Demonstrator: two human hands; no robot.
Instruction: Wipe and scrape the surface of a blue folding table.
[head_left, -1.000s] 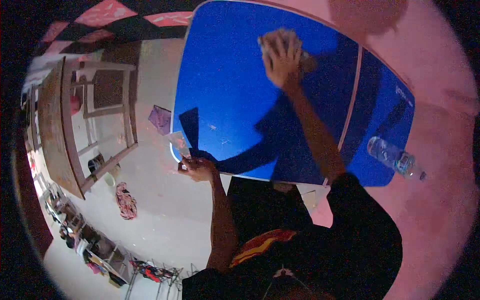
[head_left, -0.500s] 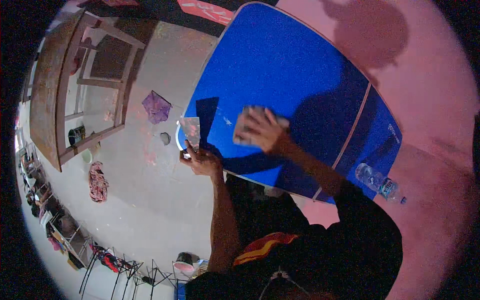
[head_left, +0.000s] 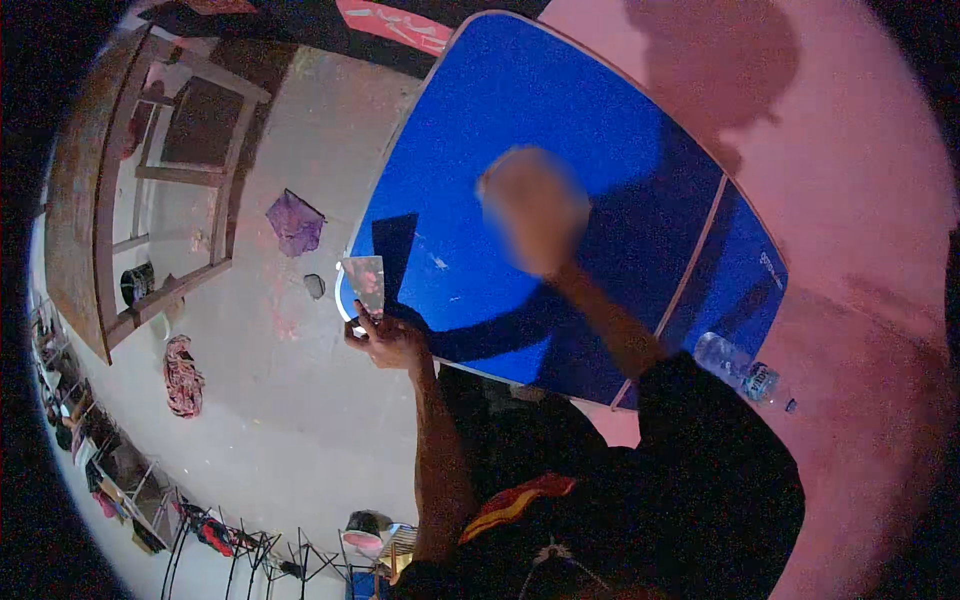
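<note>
In front of me lies a blue board-like surface [head_left: 470,100] with rounded corners, a thin pale edging and a stripe across its right part. My left hand [head_left: 388,342], at its near left corner, grips a flat, shiny, flared scraper [head_left: 366,278], blade up. My right hand [head_left: 538,215] is over the middle of the blue surface, its fingers smeared by motion. Whatever lies under that palm cannot be made out now; a greyish flat piece showed there earlier. A few pale marks [head_left: 438,262] are on the blue between my hands.
A clear plastic bottle [head_left: 740,368] lies by the right near edge. Left on the floor are a purple cloth piece [head_left: 296,222], a small grey lump [head_left: 314,286] and a crumpled patterned cloth [head_left: 182,378]. A wooden frame table [head_left: 85,200] stands far left, black thin-legged stands [head_left: 240,545] lower left.
My right hand has moved farther away and slightly right over the blue surface, and is more blurred. The whole view has shifted a little; my left hand keeps its grip on the scraper.
</note>
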